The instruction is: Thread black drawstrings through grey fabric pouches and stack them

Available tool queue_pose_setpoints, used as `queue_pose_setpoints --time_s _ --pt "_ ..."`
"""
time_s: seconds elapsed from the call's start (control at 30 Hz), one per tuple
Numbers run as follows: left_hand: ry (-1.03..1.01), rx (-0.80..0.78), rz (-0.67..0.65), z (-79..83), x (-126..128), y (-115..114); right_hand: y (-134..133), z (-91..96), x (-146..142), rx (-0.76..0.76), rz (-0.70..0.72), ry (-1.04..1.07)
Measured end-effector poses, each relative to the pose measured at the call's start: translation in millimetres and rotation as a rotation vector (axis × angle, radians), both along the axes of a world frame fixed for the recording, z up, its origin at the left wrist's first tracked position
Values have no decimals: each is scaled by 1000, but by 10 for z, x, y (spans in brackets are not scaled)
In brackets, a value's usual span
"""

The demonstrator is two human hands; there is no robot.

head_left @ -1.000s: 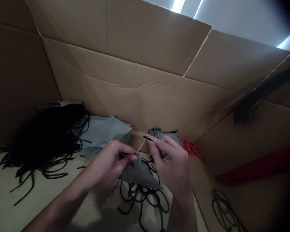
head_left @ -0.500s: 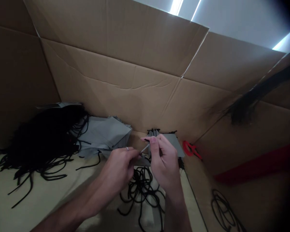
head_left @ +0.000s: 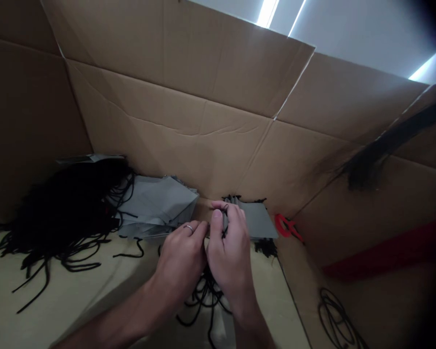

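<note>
Cardboard box [head_left: 189, 145] walls and flaps surround everything, with the hands low near the back wall and the floor stretching out to the front and left. Inside: black cord heap [head_left: 65, 203] at left, grey sheet pieces [head_left: 156, 203] just beside it, smaller grey stack [head_left: 257, 223] right behind the hands, red-handled scissors [head_left: 287, 226] just right of that, black cord coil [head_left: 336, 320] on the right, cord tangle [head_left: 203, 295] under the hands. Left hand [head_left: 179, 261], wearing a ring [head_left: 189, 228], and right hand [head_left: 228, 257] nearly touch, fingers curled narrow on a small dark item [head_left: 223, 225], mostly hidden, near the stack's front edge.
</note>
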State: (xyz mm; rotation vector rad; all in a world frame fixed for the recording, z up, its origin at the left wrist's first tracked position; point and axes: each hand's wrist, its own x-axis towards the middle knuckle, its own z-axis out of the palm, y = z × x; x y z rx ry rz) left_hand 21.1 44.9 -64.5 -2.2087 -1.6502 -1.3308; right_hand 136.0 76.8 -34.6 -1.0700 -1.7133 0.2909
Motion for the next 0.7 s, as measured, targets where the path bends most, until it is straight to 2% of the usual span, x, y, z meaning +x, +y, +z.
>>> queue_pose_setpoints --time_s 0.1,0.3,0.57,0.7 --pt "14 39 14 -22 3 -12 -47 -13 -52 6 -26 -9" --pt "112 75 72 -101 4 33 -60 23 2 0 25 37" --pt "191 51 136 -146 43 65 -31 2 55 53 -46 110" --pt "189 64 145 -134 58 64 -39 8 49 129 -68 68"
